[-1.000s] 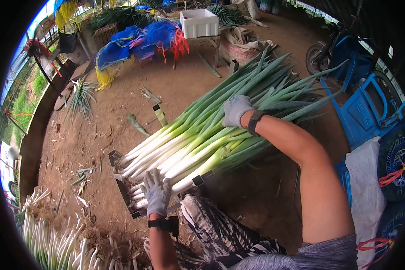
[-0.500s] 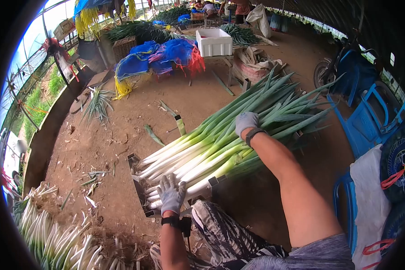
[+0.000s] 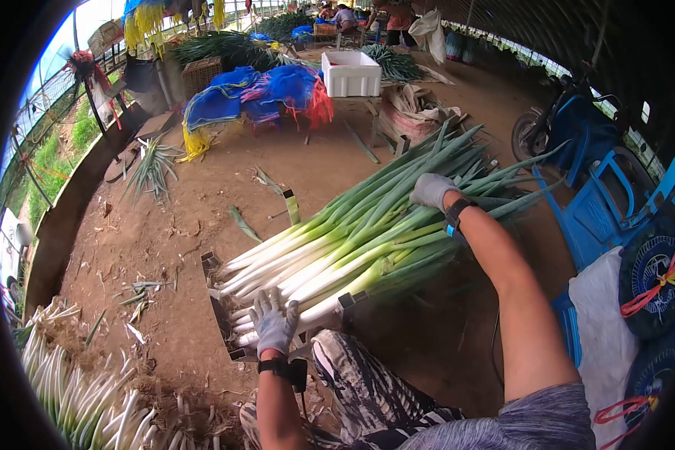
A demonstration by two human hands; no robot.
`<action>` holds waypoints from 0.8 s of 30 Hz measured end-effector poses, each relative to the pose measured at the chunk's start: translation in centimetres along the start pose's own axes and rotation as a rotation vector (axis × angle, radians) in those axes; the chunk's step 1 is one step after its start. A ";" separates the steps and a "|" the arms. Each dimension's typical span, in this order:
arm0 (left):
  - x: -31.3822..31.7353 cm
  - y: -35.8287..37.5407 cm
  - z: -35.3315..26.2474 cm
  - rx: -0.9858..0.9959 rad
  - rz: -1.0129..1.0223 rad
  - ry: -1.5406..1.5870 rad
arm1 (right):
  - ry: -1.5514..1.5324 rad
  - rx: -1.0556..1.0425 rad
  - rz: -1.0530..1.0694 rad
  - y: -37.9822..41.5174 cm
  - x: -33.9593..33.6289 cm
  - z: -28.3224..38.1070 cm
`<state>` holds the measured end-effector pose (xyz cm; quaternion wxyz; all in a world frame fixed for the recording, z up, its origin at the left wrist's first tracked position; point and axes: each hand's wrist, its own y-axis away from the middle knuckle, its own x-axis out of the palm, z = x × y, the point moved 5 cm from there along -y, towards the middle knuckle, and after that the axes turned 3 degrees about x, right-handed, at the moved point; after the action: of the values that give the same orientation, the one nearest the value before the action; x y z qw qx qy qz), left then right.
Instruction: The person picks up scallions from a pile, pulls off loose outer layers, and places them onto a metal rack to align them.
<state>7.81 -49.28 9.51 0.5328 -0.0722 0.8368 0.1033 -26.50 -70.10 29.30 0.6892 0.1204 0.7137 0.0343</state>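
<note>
A thick bundle of long green onions (image 3: 330, 262) lies across a low metal rack (image 3: 216, 300), white root ends against its end plate and green tops pointing up and right. My left hand (image 3: 275, 322), in a grey glove, rests on the white stems close to the roots, its fingers spread. Further along, my gloved right hand (image 3: 432, 190) is closed on the green leaves; its fingertips are hidden. A dark band circles each wrist. A short upright post (image 3: 292, 208) of the rack rises beside the bundle.
More onions (image 3: 82, 397) are heaped at lower left. Blue net bags (image 3: 236, 94) and a white foam box (image 3: 351, 75) stand ahead, with a sack (image 3: 412, 112) beside them. At right are a blue plastic chair (image 3: 615, 199) and a motorbike (image 3: 566, 127). Other people (image 3: 401, 22) are far back.
My right hand has shifted slightly right and up along the leaves. The left hand stays on the stems near the roots. The whole view has shifted a little.
</note>
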 end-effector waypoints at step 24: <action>0.8 -0.7 1.0 0.010 0.001 0.001 | -2.315 -0.391 -0.635 -4.7 -6.8 -11.1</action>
<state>8.51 -49.72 8.33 0.5325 -0.0691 0.8378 0.0992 -37.91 -74.86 35.40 0.9030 -0.2062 -0.3429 -0.1568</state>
